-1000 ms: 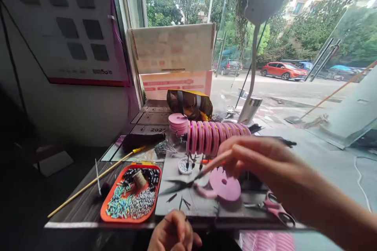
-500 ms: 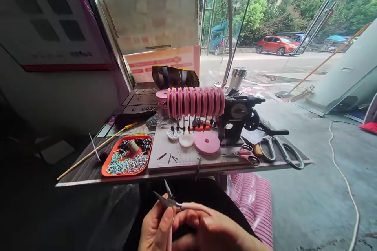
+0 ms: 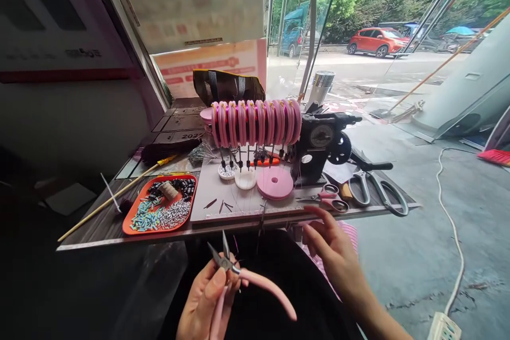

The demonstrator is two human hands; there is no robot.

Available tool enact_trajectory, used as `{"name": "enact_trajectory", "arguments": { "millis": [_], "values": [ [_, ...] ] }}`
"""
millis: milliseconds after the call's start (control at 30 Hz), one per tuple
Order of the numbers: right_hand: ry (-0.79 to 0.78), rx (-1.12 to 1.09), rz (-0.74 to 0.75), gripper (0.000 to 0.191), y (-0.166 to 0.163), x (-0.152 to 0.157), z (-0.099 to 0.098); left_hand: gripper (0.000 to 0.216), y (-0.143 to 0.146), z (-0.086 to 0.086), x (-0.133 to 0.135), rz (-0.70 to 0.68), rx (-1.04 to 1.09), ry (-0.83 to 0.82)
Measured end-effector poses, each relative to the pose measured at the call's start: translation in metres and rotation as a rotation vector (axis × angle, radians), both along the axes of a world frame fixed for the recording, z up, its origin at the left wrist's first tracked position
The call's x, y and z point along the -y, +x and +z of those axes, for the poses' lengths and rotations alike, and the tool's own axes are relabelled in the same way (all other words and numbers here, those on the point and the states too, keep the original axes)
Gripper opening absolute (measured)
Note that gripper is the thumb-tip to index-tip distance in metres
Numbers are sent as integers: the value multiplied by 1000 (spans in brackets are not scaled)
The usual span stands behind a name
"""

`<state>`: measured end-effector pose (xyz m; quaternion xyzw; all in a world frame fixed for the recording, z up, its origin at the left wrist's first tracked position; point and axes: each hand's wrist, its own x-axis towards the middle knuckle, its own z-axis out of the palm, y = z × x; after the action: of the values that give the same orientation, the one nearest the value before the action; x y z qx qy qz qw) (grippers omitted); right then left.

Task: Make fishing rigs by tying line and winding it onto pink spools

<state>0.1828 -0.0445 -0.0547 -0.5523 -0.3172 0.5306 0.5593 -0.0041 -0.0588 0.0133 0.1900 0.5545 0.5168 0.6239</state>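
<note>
Low over my lap, my left hand [image 3: 205,297] is closed around pliers [image 3: 268,285] with pink handles. Their pointed jaws are spread and aim up, and one handle sticks out to the right. Some thin dark bits show beside the pivot, too small to make out. My right hand [image 3: 337,252] is apart from the pliers, raised near the table's front edge with its index finger stretched out and nothing visible in it. Just above its fingers lie small pink-handled scissors [image 3: 331,204]. A flat pink disc [image 3: 274,183] lies to the left of them.
A black hand-cranked machine [image 3: 313,154] stands on the table beside a row of pink spools [image 3: 255,123]. At the left an orange tray [image 3: 126,223] holds beads and a thread spool. Large grey-handled shears [image 3: 384,199] reach the right edge. A wooden stick [image 3: 107,199] lies along the left.
My right hand has let go of the pliers and moved up and right toward the table edge. My left hand keeps the pliers in about the same place. The view has tilted down.
</note>
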Motion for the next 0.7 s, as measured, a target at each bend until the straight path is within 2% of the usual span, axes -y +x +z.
{"name": "enact_trajectory", "arguments": {
  "millis": [67, 133, 233, 333, 467, 700],
  "values": [
    [13, -47, 93, 45, -1, -8, 0, 35, 3, 2, -6, -13, 45, -30],
    [46, -95, 96, 35, -9, -9, 1, 36, 9, 3, -17, -57, 85, -21],
    [59, -174, 55, 32, -21, 2, 1, 29, 23, 3, -36, -188, 185, 48],
    [43, -257, 121, 30, -25, 19, -1, 21, 41, 1, -48, -293, 306, 41],
    [51, -226, 182, 32, -22, 32, -1, 22, 56, 4, -49, -346, 408, -27],
    [26, -119, 228, 35, -23, 42, -2, 18, 50, 9, -43, -373, 355, -37]
  ]
}}
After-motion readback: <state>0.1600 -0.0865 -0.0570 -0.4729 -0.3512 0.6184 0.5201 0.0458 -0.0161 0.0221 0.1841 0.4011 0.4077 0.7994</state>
